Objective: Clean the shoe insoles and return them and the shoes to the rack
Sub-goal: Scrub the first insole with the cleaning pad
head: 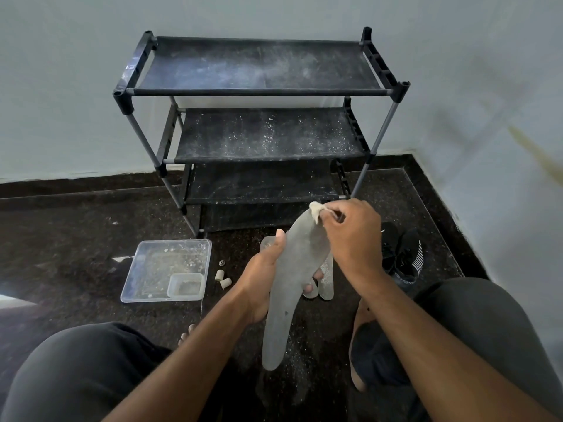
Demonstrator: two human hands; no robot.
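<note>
My left hand (264,278) grips a long grey insole (289,287) around its middle, holding it up over the floor with its toe end pointing away from me. My right hand (350,236) pinches a small whitish wad of cloth or cotton (315,210) against the insole's far tip. More grey insoles (326,280) lie on the floor beneath, partly hidden by the held one. A pair of black shoes (403,254) with white stripes sits on the floor to the right. The black shoe rack (262,92) stands ahead with dusty shelves and nothing on them.
A clear plastic tray (166,269) with a small clear container (185,286) in it lies on the dark floor to the left. Small pale cylinders (222,278) lie beside it. White powder is scattered on the floor. My knees frame the bottom; walls meet at the right.
</note>
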